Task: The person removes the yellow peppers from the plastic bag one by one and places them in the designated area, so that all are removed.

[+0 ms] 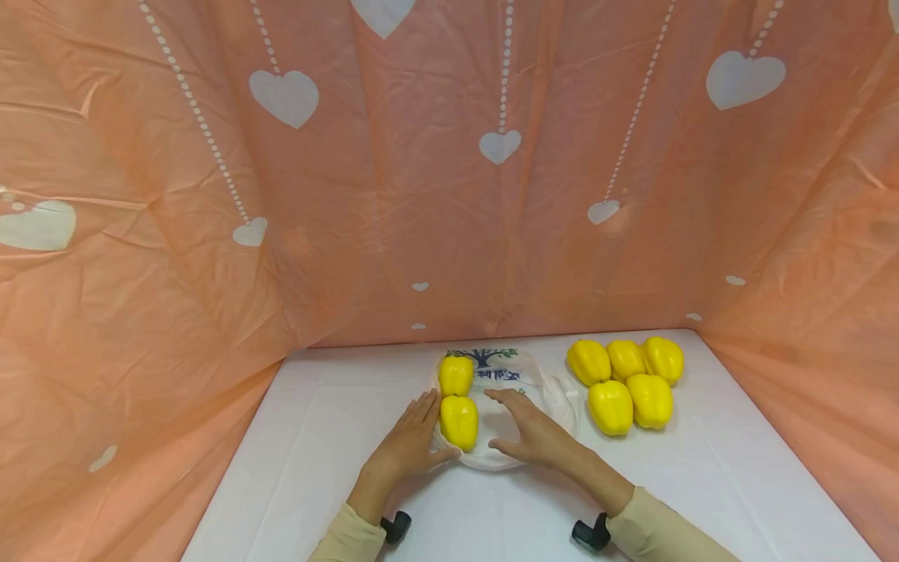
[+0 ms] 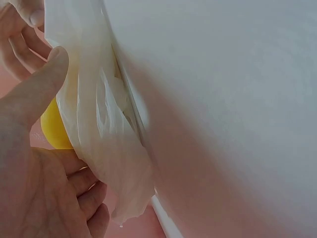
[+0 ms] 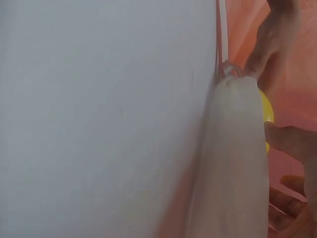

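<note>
A white plastic bag [image 1: 500, 449] printed with a tree and lettering lies spread on the table. On its left part sit two yellow bell peppers, the far one [image 1: 456, 376] and the near one [image 1: 460, 424], one behind the other. My left hand [image 1: 410, 439] lies along their left side with fingers extended, its thumb at the bag's near edge. In the left wrist view, crumpled plastic [image 2: 106, 129] stands beside that thumb and fingers. Over the right part of the bag, my right hand [image 1: 537, 433] has its thumb and fingers spread apart, with nothing between them.
To the right of the bag, several more yellow bell peppers [image 1: 649, 400] are grouped in two rows on the white table [image 1: 337, 406]. An orange cloth [image 1: 393, 195] with white hearts hangs behind and at both sides of the table.
</note>
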{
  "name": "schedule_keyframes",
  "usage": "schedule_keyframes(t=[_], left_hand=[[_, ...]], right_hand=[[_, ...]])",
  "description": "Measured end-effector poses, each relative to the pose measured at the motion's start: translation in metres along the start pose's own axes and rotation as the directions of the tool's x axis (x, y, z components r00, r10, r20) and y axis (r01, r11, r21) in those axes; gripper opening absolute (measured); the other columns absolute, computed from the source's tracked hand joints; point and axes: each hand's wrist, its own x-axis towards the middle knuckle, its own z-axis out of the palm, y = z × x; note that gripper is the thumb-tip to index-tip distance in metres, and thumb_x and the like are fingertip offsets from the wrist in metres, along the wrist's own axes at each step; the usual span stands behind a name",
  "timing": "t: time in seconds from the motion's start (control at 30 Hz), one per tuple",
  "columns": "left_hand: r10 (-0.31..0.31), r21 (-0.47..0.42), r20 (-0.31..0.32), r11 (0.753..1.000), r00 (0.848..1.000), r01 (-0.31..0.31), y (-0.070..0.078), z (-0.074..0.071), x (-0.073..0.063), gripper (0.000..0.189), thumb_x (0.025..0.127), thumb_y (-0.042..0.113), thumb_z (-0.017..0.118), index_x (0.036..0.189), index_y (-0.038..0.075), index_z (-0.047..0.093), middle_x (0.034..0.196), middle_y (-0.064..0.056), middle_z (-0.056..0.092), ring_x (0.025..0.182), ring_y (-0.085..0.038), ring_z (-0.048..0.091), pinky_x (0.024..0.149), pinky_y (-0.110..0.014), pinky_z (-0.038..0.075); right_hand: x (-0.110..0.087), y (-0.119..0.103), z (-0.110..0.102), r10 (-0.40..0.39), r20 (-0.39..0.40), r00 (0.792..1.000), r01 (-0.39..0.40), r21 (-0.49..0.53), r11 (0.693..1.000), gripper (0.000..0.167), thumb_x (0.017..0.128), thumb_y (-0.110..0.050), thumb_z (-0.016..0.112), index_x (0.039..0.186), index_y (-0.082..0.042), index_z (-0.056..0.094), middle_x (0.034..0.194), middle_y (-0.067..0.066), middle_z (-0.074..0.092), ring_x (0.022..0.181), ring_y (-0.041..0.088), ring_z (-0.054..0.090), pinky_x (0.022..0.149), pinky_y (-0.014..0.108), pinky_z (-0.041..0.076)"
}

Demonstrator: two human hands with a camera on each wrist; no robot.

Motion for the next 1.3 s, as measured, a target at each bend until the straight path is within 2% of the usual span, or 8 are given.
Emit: schedule_keyframes(t=[0.17,0.43,0.8,1.3], left_hand=[[0.0,-0.001,-0.001,1.0,1.0,0.0,0.001,-0.001,-0.001,0.108,0.095,0.056,0.077,0.167,-0.006,0.025,0.178,-0.018,0.02,0.165,-0.033,0.019,0.136,-0.05,0.016],[0.003,0.008,0.004,1.0,1.0,-0.003,0.0,0.0,-0.001,0.109,0.096,0.058,0.076,0.168,-0.005,0.024,0.178,-0.018,0.019,0.165,-0.033,0.019,0.136,-0.05,0.016],[0.007,0.002,0.002,1.0,1.0,-0.007,0.0,-0.001,-0.001,0.108,0.096,0.057,0.075,0.168,-0.005,0.023,0.178,-0.019,0.019,0.165,-0.033,0.019,0.136,-0.049,0.015],[0.022,0.009,-0.006,1.0,1.0,-0.022,0.0,-0.001,-0.002,0.106,0.097,0.056,0.075,0.167,-0.006,0.024,0.178,-0.02,0.019,0.165,-0.034,0.02,0.136,-0.05,0.016]], right_hand=[[0.007,-0.006,0.007,0.01,0.047,0.999,-0.009,-0.006,1.0,0.083,0.091,-0.022,0.088,0.159,-0.003,0.044,0.156,0.018,0.054,0.144,0.039,0.052,0.117,0.058,0.049],[0.018,-0.006,0.02,-0.055,0.018,0.998,0.056,-0.061,0.997,0.083,0.087,-0.015,0.09,0.155,0.002,0.046,0.15,0.019,0.058,0.137,0.039,0.057,0.115,0.055,0.052],[0.027,-0.015,0.028,0.024,0.067,0.997,-0.022,-0.038,0.999,0.086,0.087,-0.018,0.091,0.157,0.001,0.045,0.154,0.018,0.055,0.14,0.036,0.055,0.117,0.053,0.051],[0.029,-0.018,0.029,0.016,0.07,0.997,-0.011,-0.068,0.998,0.087,0.088,-0.02,0.089,0.157,0.004,0.042,0.155,0.021,0.052,0.141,0.036,0.054,0.118,0.053,0.049]])
